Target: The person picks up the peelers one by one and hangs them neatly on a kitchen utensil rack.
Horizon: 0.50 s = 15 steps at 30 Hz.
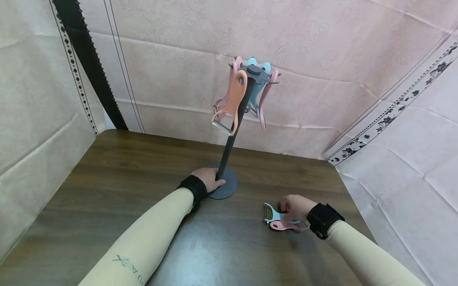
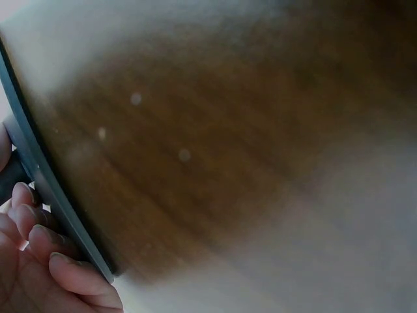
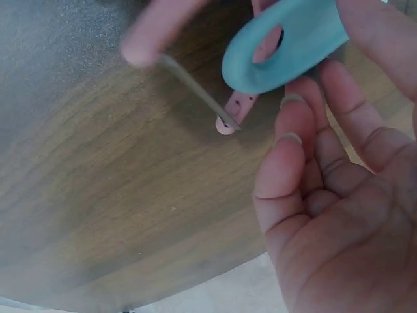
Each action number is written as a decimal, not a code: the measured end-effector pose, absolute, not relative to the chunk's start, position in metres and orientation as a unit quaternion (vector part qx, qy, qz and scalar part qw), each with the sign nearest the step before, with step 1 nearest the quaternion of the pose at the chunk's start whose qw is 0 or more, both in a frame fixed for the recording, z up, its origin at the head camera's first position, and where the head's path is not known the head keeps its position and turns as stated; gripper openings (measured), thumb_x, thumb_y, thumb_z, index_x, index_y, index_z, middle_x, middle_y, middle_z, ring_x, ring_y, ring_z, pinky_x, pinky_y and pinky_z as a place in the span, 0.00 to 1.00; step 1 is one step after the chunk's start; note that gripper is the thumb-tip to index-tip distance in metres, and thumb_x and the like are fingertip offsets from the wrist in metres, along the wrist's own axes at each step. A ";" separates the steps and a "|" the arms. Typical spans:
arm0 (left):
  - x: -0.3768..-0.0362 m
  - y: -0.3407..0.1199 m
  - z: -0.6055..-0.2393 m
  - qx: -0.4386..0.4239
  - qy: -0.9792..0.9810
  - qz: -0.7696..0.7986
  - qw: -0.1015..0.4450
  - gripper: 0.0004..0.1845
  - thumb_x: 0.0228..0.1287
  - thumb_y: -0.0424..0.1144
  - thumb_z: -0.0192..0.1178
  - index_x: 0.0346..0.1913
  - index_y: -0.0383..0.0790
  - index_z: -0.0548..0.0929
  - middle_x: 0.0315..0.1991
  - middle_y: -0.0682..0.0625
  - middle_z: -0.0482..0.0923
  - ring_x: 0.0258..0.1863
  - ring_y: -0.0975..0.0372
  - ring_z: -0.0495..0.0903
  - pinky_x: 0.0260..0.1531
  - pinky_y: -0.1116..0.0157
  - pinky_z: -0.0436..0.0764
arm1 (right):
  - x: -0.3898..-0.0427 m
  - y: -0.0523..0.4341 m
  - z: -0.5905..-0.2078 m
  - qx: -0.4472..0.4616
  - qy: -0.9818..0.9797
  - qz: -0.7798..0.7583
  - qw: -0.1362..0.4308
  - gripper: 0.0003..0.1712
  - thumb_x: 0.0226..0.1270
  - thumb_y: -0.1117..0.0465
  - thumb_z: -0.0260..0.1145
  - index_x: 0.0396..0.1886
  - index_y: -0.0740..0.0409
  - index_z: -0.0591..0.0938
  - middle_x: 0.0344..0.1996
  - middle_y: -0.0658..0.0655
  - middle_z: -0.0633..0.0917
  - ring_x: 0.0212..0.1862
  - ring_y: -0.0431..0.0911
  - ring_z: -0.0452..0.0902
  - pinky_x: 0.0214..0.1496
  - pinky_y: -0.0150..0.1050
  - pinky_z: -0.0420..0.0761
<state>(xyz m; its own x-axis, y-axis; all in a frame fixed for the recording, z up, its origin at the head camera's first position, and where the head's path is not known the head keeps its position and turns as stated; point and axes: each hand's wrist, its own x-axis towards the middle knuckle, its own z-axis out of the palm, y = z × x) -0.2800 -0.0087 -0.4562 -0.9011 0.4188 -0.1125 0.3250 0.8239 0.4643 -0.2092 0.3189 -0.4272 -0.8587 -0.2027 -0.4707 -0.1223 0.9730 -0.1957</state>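
My left hand (image 1: 207, 178) grips the dark pole (image 1: 229, 149) of a stand, low down by its round base (image 1: 229, 190); the left wrist view shows the fingers curled near the base's edge. Near the table's right side, my right hand (image 1: 297, 206) pinches a light blue peeler (image 1: 274, 215) by its handle end. Just beneath it is a pink peeler (image 3: 227, 124), its blade toward my wrist. On the stand's hooks hang an orange peeler (image 1: 237, 93), pink peelers (image 1: 269, 93) and blue peelers (image 1: 256, 92).
The stand leans to the right in the head view, on a brown wooden table (image 1: 118, 174). A pale patterned cloth (image 1: 171, 79) hangs behind the table's far edge, with more cloth at both sides. A black strip (image 1: 89, 59) runs down the cloth at the left.
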 end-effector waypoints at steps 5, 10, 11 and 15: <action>-0.280 -0.008 -0.456 0.194 0.950 0.221 0.105 0.26 0.68 0.54 0.58 0.61 0.40 0.78 0.52 0.46 0.82 0.53 0.53 0.79 0.50 0.55 0.76 | -0.209 0.320 -0.429 -0.072 0.961 -0.078 0.255 0.15 0.47 0.62 0.78 0.32 0.53 0.79 0.30 0.51 0.77 0.34 0.46 0.71 0.37 0.42 0.72; -0.281 -0.008 -0.458 0.191 0.951 0.222 0.101 0.26 0.68 0.54 0.58 0.61 0.40 0.78 0.51 0.46 0.82 0.52 0.53 0.79 0.49 0.55 0.76 | -0.207 0.322 -0.431 -0.066 0.961 -0.085 0.254 0.14 0.49 0.59 0.78 0.29 0.51 0.79 0.28 0.50 0.76 0.32 0.46 0.71 0.35 0.41 0.70; -0.282 -0.007 -0.460 0.190 0.951 0.220 0.100 0.26 0.68 0.54 0.58 0.61 0.40 0.78 0.51 0.46 0.82 0.53 0.53 0.79 0.49 0.55 0.76 | -0.207 0.322 -0.431 -0.065 0.962 -0.088 0.252 0.14 0.50 0.59 0.78 0.29 0.51 0.79 0.28 0.50 0.77 0.32 0.46 0.71 0.34 0.41 0.70; -0.284 -0.007 -0.464 0.187 0.953 0.219 0.097 0.27 0.68 0.54 0.58 0.61 0.41 0.78 0.52 0.46 0.82 0.53 0.53 0.79 0.49 0.54 0.76 | -0.206 0.323 -0.433 -0.061 0.963 -0.091 0.245 0.14 0.50 0.58 0.78 0.29 0.51 0.78 0.27 0.49 0.77 0.32 0.46 0.71 0.34 0.41 0.70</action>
<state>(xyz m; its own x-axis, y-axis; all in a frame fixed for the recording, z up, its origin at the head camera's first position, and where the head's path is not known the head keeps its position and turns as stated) -0.2842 -0.0066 -0.4643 -0.9113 0.3984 -0.1039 0.3131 0.8344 0.4535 -0.2064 0.3229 -0.4329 -0.8721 -0.1626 -0.4615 -0.0734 0.9760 -0.2050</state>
